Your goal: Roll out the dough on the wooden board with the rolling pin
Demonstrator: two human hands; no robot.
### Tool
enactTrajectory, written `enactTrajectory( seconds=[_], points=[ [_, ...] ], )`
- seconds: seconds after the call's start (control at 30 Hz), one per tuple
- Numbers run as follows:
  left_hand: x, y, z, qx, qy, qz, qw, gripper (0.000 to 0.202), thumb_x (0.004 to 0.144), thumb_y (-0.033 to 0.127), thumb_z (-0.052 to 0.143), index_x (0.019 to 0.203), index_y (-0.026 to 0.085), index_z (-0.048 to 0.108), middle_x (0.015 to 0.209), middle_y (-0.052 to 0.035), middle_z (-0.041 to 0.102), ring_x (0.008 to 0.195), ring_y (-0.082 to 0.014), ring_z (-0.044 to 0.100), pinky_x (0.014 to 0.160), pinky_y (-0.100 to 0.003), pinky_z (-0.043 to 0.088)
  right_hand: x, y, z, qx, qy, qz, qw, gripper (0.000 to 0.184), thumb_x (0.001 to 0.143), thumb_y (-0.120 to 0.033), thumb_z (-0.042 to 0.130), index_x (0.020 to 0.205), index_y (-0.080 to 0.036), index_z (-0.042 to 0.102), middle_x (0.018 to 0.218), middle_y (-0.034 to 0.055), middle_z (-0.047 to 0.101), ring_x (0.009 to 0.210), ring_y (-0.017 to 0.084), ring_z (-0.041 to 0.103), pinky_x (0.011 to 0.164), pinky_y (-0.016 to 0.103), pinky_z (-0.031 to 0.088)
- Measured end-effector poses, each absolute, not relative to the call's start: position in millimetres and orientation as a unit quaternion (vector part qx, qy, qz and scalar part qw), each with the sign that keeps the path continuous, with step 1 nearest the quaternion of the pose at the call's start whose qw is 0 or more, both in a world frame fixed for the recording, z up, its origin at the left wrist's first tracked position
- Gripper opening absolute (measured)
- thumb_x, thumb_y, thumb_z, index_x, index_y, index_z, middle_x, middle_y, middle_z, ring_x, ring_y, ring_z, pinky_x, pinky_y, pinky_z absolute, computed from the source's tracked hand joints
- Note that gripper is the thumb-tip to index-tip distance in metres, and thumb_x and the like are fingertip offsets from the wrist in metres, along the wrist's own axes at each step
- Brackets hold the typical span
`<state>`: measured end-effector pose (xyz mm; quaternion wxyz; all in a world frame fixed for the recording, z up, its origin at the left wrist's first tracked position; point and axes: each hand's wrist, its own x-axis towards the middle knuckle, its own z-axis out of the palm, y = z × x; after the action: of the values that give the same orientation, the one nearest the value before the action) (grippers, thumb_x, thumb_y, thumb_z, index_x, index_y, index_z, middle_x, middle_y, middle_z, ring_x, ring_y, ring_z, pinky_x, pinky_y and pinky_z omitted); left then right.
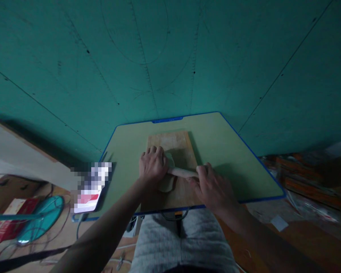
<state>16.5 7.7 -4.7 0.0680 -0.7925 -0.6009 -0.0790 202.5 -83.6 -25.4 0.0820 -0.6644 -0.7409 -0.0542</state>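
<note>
A pale rolling pin (183,173) lies across a wooden board (170,141), slanting down to the right. My left hand (153,163) is closed over its left end, and my right hand (211,185) has its fingers wrapped round the other end. Under the pin is a flat, light piece of dough (167,185), partly covered by my left hand and wrist. Light dusty marks show on the board's far part.
The board rests on a pale green table (233,151) with a blue edge. At its left lies a phone (88,203), its screen blurred out. A green wall (170,57) rises behind. Cables and a red box (15,220) are on the floor at left.
</note>
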Motion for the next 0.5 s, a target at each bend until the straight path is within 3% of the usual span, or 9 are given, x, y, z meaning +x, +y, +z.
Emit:
enactTrajectory(
  seconds=[0.23,0.43,0.5],
  points=[
    [35.9,42.7,2.1,-0.778,-0.626,-0.050,0.026,0.025,0.093,0.031,0.037,0.096,0.019,0.058,0.094,-0.0086,0.067,0.090,-0.0257,0.064,0.072,-0.034,0.046,222.9,-40.9,-19.8,-0.676,-0.734,0.040,0.042,0.046,0.101,-0.050,0.023,0.101,-0.020,0.058,0.071,0.0056,0.066,0.059,0.019,0.059,0.050,0.030,0.026],
    [52.8,79.5,3.9,-0.779,-0.626,-0.030,-0.036,0.034,0.096,0.036,0.032,0.103,0.017,0.059,0.094,-0.0119,0.071,0.084,-0.0262,0.067,0.069,-0.034,0.047,240.8,0.7,-10.2,-0.624,-0.779,0.032,-0.053,0.042,0.100,-0.026,0.024,0.117,-0.019,0.062,0.100,0.0119,0.071,0.077,0.022,0.065,0.057,0.031,0.037],
    [55.8,85.8,2.6,-0.781,-0.623,-0.039,-0.036,0.035,0.096,0.035,0.031,0.104,0.016,0.059,0.093,-0.0127,0.071,0.084,-0.0262,0.067,0.069,-0.034,0.047,243.3,7.5,-9.2,-0.613,-0.786,0.015,-0.080,0.040,0.099,-0.023,0.028,0.121,-0.016,0.061,0.100,0.0142,0.070,0.083,0.024,0.066,0.060,0.031,0.039]
  ],
)
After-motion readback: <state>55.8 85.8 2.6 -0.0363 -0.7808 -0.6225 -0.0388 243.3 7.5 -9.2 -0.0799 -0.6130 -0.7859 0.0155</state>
